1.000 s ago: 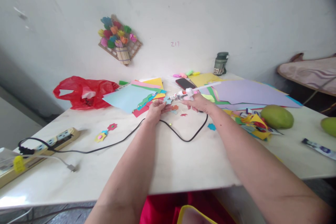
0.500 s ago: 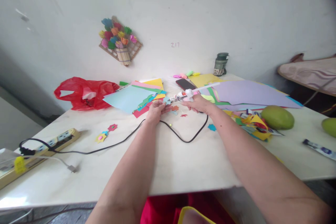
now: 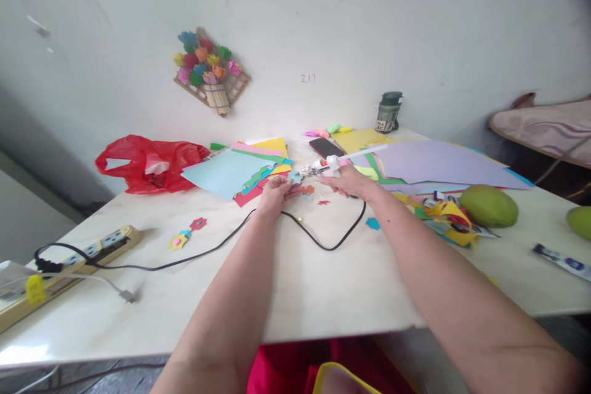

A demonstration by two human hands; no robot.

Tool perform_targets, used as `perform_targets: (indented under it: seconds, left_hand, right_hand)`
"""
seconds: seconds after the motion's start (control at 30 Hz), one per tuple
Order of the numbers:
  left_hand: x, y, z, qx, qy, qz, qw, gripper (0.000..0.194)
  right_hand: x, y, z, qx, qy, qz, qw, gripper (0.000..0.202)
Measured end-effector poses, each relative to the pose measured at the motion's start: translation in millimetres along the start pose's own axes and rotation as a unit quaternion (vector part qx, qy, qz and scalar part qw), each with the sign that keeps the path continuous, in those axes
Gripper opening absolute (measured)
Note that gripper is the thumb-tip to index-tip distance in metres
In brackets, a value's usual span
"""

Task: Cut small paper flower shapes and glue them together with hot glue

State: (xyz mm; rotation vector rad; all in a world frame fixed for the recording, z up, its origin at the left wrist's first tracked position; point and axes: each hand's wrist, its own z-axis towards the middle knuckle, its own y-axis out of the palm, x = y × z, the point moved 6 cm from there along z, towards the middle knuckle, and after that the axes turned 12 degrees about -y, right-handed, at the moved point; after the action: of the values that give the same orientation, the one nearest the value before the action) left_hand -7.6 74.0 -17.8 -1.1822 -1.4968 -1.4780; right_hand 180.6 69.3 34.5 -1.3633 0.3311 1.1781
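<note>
My right hand [image 3: 347,181] is closed round a white hot glue gun [image 3: 331,164], with a long glue stick [image 3: 364,152] poking out of its back. The gun points left, its tip at a light blue paper flower [image 3: 295,177] that my left hand [image 3: 276,194] pinches by the edge. Whether the tip touches the paper I cannot tell. Beneath the hands lie an orange paper cutout [image 3: 307,189] and a small red one [image 3: 324,202]. A blue paper flower [image 3: 373,223] rests by my right forearm. Finished-looking flowers, yellow [image 3: 177,242] and red [image 3: 198,223], lie to the left.
The gun's black cord [image 3: 194,256] crosses the table to a power strip [image 3: 96,251]. Coloured paper sheets [image 3: 226,171], a red plastic bag [image 3: 138,181], a phone [image 3: 325,148], purple sheets [image 3: 429,160], paper scraps [image 3: 446,221], a green mango [image 3: 488,205] and a tube [image 3: 561,261] surround the hands.
Almost nothing differs. The glue gun and both hands stay in practically the same place, with the tip still at the light blue flower.
</note>
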Motion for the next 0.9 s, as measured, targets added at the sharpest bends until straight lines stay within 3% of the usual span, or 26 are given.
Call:
perform_targets:
  seconds: [0.73, 0.9]
  left_hand:
    - [-0.4, -2.1, 0.9, 0.009, -0.002, -0.008, 1.000, 0.020]
    - [-0.6, -2.6, 1.5, 0.002, 0.001, -0.008, 1.000, 0.022]
  right_hand:
    - [0.7, 2.4, 0.9, -0.009, -0.002, 0.009, 1.000, 0.034]
    - [1.3, -1.1, 1.8, 0.021, -0.032, 0.060, 0.997, 0.037]
